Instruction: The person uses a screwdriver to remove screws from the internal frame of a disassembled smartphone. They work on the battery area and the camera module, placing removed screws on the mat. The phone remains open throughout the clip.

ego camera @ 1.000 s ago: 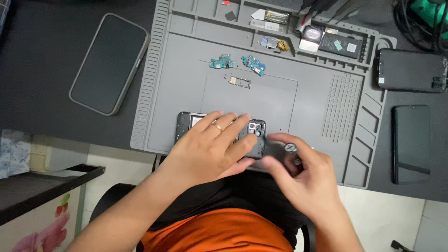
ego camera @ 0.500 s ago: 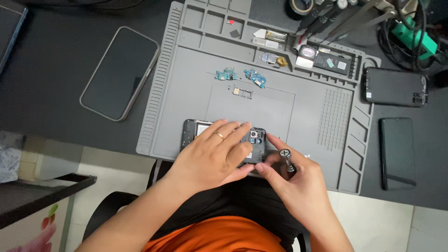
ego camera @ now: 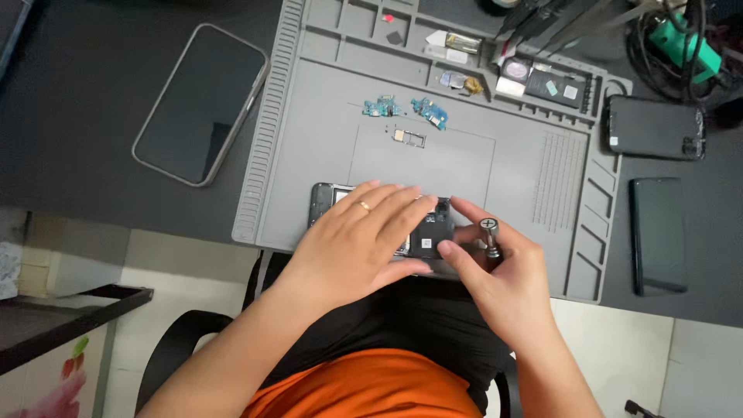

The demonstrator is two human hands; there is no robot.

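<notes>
- a phone (ego camera: pixel 203 104) lies screen-up on the desk's left part, its dark screen framed in grey.
- two black phones (ego camera: pixel 654 128) (ego camera: pixel 658 236) lie near the desk's right edge.
- a small white label (ego camera: pixel 426 243) sits inside the opened phone (ego camera: pixel 422 232).

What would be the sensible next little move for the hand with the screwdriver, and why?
Probably press the screwdriver down and turn it: the right hand holds it upright over the opened phone, while the left hand lies flat across that phone, steadying it on the grey mat.
</notes>
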